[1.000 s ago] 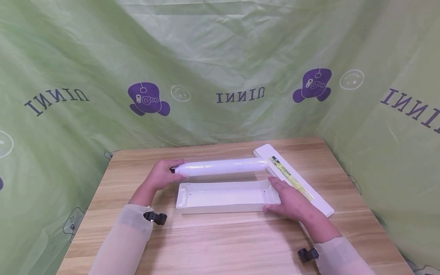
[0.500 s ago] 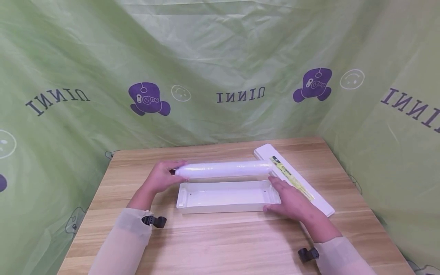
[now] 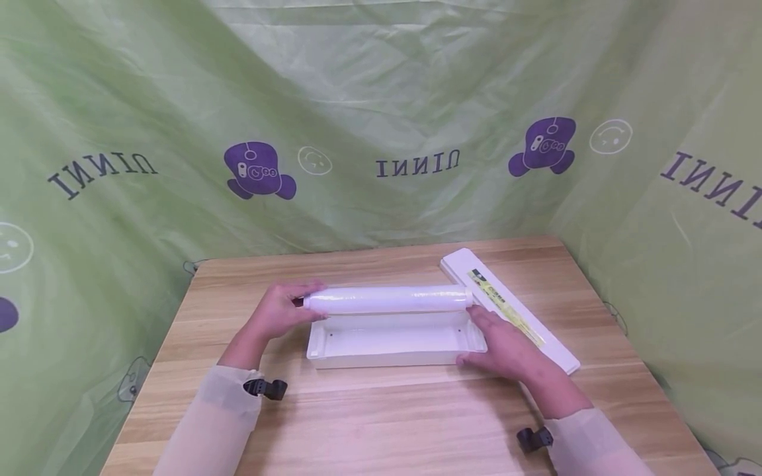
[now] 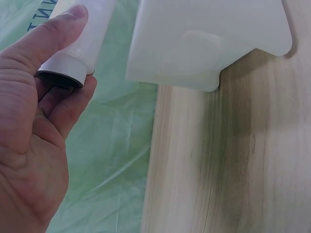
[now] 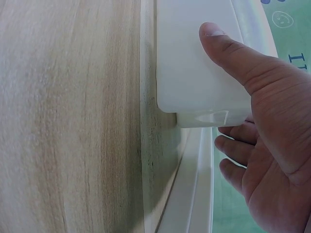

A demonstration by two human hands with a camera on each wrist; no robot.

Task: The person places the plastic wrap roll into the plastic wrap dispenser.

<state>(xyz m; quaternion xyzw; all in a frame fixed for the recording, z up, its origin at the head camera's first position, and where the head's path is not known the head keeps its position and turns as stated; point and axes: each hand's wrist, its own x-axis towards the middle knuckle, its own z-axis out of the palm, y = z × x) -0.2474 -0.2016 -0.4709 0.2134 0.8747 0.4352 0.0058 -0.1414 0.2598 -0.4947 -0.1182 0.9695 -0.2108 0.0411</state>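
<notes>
Over the wood-grain table (image 3: 369,423), green printed curtain (image 3: 381,86) behind, one white roll (image 3: 389,300) pinched by the left hand (image 3: 284,308) sits lower than a second ago, near one open white box (image 3: 387,359), contact hard to tell, right hand (image 3: 506,344) gripping the box's right end, one labelled panel (image 3: 514,307) beside.

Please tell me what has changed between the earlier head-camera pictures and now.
The white roll, in the left hand, has moved a little toward the person, and its far end slightly right; it now overlaps the back rim of the open box in the head view. Nothing was newly gripped or released. The right hand still holds the box's right end; box and labelled white piece stayed put.
</notes>
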